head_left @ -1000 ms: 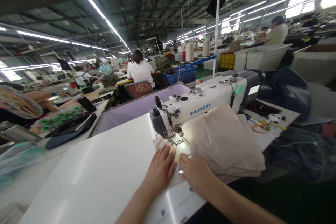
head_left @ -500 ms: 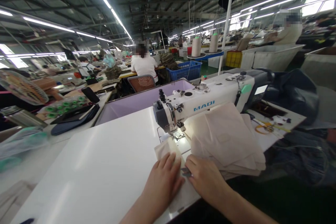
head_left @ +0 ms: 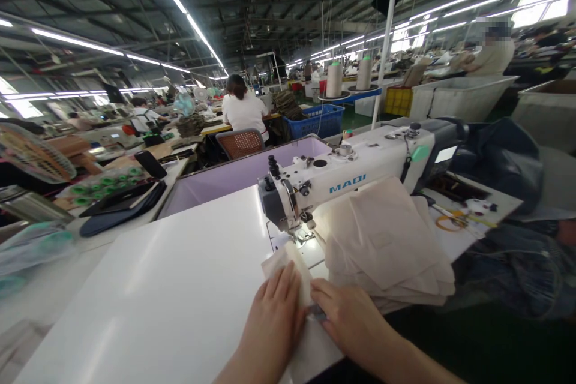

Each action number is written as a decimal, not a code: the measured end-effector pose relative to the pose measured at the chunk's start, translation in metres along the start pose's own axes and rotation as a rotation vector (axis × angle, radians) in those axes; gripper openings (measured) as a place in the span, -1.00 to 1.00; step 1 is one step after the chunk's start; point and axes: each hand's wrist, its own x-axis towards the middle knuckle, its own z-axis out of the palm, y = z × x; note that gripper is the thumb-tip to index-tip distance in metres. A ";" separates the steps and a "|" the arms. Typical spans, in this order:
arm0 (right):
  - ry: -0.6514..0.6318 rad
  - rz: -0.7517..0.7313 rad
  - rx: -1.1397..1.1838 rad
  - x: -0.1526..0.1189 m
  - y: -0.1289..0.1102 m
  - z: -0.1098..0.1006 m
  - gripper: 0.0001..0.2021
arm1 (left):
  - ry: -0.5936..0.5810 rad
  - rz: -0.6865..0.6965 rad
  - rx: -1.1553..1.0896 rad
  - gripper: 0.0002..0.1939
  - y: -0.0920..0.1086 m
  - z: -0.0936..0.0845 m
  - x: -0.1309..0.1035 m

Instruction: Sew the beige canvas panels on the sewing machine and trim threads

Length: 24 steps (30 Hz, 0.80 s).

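Note:
A small cream fabric piece (head_left: pixel 293 258) lies on the white table just in front of the needle area of the sewing machine (head_left: pixel 348 177). Flat on top of it rests my left hand (head_left: pixel 274 312), fingers stretched out toward the machine. My right hand (head_left: pixel 348 315) has its fingers closed at the piece's right edge. Beneath those fingers shows a small grey metal object (head_left: pixel 317 313), mostly hidden, its kind unclear. A stack of cream fabric pieces (head_left: pixel 382 246) lies right of the needle, partly under the machine arm.
Yellow-handled scissors (head_left: pixel 451 222) lie on the table's right end. Behind the machine is a lilac-lined bin (head_left: pixel 211 183). Two thread cones (head_left: pixel 333 80) stand by a pole. A dark pouch (head_left: pixel 123 210) and a phone (head_left: pixel 150 164) are to the left. A person in white (head_left: pixel 245 111) sits ahead.
My right hand has shifted slightly left and toward me, its fingers nearer the left hand along the fabric edge. The left hand stays flat on the piece. The view has moved a little.

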 end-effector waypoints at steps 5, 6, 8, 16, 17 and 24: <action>0.125 0.151 0.051 -0.005 0.015 -0.030 -0.86 | 0.010 0.077 -0.044 -0.13 -0.027 0.014 -0.023; 0.164 0.200 0.050 -0.008 0.021 -0.038 -0.85 | 0.004 0.063 -0.041 -0.17 -0.044 0.017 -0.018; 0.216 0.272 0.043 -0.015 0.036 -0.055 -0.81 | -0.040 0.011 -0.039 -0.29 -0.083 0.021 0.002; 0.136 0.160 0.019 -0.056 0.079 -0.084 -0.67 | 0.236 -0.361 0.034 -0.58 -0.146 0.008 0.088; 0.138 0.156 0.015 -0.058 0.082 -0.083 -0.69 | 0.265 -0.366 0.036 -0.62 -0.137 0.005 0.090; 0.315 0.072 0.191 -0.056 0.098 -0.075 -0.76 | 0.588 0.091 -0.202 -0.93 -0.056 -0.023 0.068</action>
